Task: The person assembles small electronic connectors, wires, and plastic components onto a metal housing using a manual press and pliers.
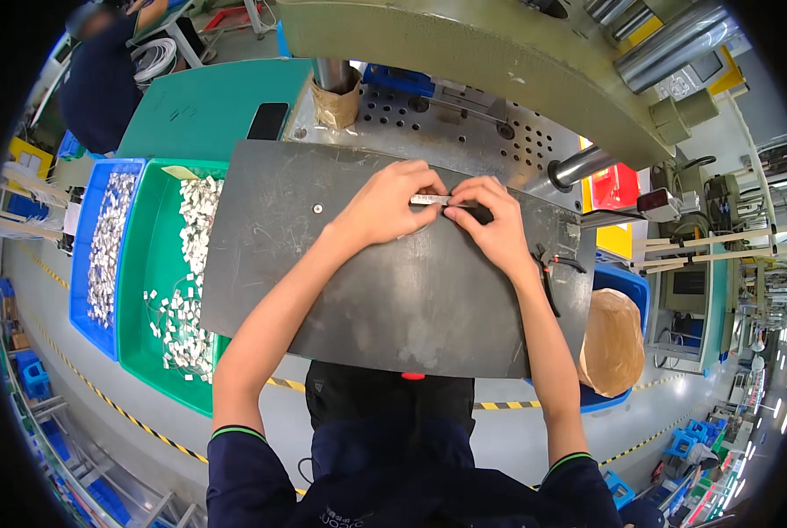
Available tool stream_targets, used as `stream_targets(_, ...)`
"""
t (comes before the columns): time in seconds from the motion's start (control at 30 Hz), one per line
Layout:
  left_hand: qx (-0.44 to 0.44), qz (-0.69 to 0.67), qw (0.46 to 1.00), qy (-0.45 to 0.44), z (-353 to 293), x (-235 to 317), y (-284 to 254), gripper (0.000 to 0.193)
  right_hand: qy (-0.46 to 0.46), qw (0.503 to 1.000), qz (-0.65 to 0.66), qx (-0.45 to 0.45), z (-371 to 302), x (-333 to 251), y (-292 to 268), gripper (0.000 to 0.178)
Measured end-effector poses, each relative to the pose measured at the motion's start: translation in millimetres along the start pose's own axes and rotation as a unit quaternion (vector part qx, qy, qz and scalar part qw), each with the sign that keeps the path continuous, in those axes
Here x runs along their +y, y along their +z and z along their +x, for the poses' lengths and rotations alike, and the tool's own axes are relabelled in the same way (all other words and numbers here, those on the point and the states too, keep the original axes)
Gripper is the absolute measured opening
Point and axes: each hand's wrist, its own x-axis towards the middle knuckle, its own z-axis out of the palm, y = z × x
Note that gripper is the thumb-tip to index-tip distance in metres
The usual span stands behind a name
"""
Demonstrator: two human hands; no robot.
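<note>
head view. counts 1st: 1 small pale piece [426,200] btwn the hands, above the surface [383,304], a dark grey plate. 1 small round metal bit [317,209] lies alone left of the left forearm. 1 black phone [268,121] past the plate's far left edge. 2 bins at left: 1 blue bin [80,290] + 1 green bin [138,348], both w/ loads of small whitish pcs, too many to count. 1 blue tub [633,283] at right w/ brown paper [611,343] in it. hand tools [565,262] w/ black + red handles lie by the right wrist; can't tell if 1 or 2. 1 co-worker [100,79] top left.

pose: both forearms come up from the btm edge + angle inward, elbows wide. left hand [395,204] pinches the piece's left part, fingers curled. right hand [492,220] pinches its right end, thumb + fingertips; something dark shows btwn those fingers, can't tell what. both grips closed on the piece, fingertips nearly meeting.

edges/room: plate's left edge overlaps the green bin; near edge curves in front of the lap; right edge just past the tools. open room: btwn the forearms, + left of the left arm around the round bit. press column [330,75] + perforated bed [464,132] stand beyond the far edge.
</note>
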Motion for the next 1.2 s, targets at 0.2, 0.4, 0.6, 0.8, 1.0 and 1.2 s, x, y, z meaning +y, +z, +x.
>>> stream_targets(0.2, 0.024, 0.071, 0.997, 0.025, -2, 6, 3, 0.031, -0.029, 0.999, -0.040, 0.020, -2, -5, -1, 0.021)
stream_targets(0.4, 0.058, 0.166, 0.983, 0.046, -6, 15, 10, 0.028, -0.046, 0.996, -0.068, 0.033, -5, -5, -2, 0.022)
stream_targets(0.6, 0.061, 0.268, 0.958, 0.077, -14, 11, 15, 0.020, -0.060, 0.992, -0.097, 0.048, -12, -6, -3, 0.021)
stream_targets(0.8, 0.038, 0.289, 0.955, 0.060, -16, 16, 15, 0.015, -0.077, 0.989, -0.119, 0.050, -15, -7, -1, 0.018)
stream_targets(1.0, 0.071, 0.254, 0.959, 0.100, -19, 11, 15, 0.013, -0.075, 0.989, -0.121, 0.049, -15, -9, 4, 0.016)
stream_targets(1.2, 0.080, 0.245, 0.960, 0.112, -20, 8, 15, 0.009, -0.078, 0.989, -0.111, 0.062, -17, -9, 8, 0.015)
